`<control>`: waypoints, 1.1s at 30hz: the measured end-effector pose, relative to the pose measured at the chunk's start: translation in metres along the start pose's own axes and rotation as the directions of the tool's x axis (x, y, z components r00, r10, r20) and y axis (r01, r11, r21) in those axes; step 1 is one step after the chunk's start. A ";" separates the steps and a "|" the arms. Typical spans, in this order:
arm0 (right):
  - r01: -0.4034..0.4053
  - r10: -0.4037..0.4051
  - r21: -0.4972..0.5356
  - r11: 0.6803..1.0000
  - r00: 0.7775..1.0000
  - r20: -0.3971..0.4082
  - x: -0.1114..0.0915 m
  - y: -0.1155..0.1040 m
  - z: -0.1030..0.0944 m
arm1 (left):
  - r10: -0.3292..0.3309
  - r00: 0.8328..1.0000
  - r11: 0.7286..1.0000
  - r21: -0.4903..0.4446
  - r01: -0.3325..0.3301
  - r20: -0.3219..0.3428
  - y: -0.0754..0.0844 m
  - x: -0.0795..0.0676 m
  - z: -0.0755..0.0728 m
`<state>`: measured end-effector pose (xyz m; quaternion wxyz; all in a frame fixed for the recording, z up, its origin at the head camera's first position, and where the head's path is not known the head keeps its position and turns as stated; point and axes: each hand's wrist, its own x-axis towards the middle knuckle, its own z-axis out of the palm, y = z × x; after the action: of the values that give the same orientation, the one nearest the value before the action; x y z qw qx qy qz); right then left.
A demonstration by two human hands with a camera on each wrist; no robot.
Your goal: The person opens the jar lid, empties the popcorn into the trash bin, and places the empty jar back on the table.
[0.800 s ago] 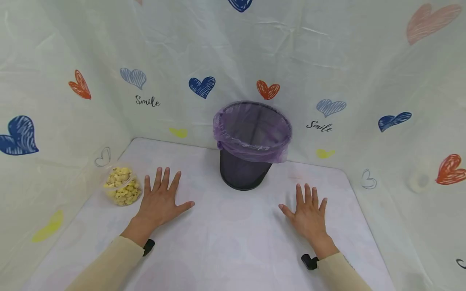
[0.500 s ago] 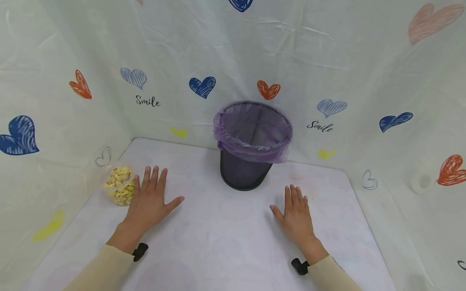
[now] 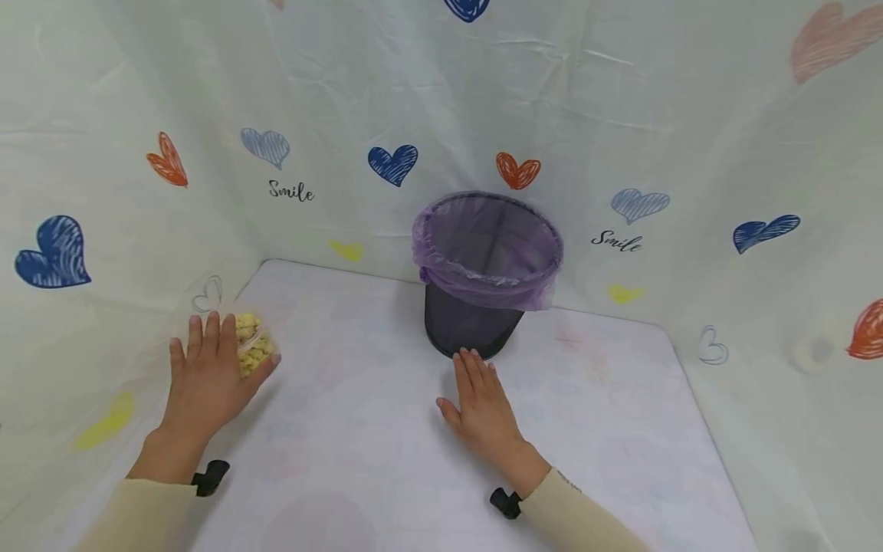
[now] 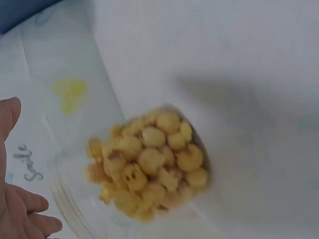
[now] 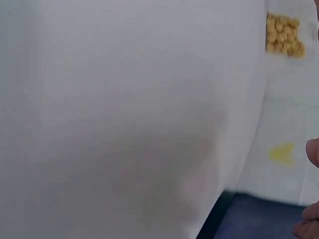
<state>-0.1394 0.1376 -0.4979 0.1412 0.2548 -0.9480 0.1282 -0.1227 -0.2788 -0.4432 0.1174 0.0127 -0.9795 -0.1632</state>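
A clear plastic tub of popcorn (image 3: 257, 354) stands at the left of the table, partly hidden behind my left hand (image 3: 207, 383). That hand has its fingers straight and its thumb spread out. In the left wrist view the tub of popcorn (image 4: 149, 169) lies just beyond the fingers, and I see no contact. My right hand (image 3: 488, 418), fingers straight and close together, is over the middle of the table, holding nothing. Its fingertips reach toward the base of a dark bin (image 3: 469, 322) in the head view; whether they touch it I cannot tell.
A purple bag (image 3: 483, 287) lines the bin and folds over its rim. The bin stands at the back of the white table (image 3: 345, 460). A white curtain (image 3: 331, 77) printed with hearts hangs behind and at both sides.
My left hand has moved left to the popcorn tub, now covering part of it. My right hand has moved left too, from the table's right side to in front of the bin.
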 end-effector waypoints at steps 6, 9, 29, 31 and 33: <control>0.103 -0.102 -0.019 0.995 0.994 0.047 0.021 -0.034 0.012 | -0.007 0.998 0.999 -0.052 0.010 0.059 -0.017 0.004 0.002; 0.129 -0.128 -0.016 0.991 0.990 0.064 0.029 -0.045 0.017 | 0.014 0.997 0.997 -0.078 -0.009 0.072 -0.017 0.003 0.007; 0.162 -0.159 -0.013 0.987 0.977 0.143 0.051 -0.067 0.008 | 0.255 0.965 0.967 -0.035 -0.253 0.064 0.072 -0.012 0.048; 0.171 -0.166 -0.027 0.985 0.975 0.146 0.052 -0.067 0.004 | 0.289 0.955 0.957 -0.030 -0.287 0.066 0.081 -0.012 0.051; 0.182 -0.173 -0.046 0.982 0.973 0.155 0.053 -0.067 0.001 | 0.325 0.943 0.946 -0.024 -0.324 0.068 0.090 -0.012 0.052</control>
<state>-0.1487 0.0574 -0.4699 0.0877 0.3433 -0.9327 0.0672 -0.1217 -0.1767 -0.4647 0.1079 -0.1554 -0.9707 -0.1482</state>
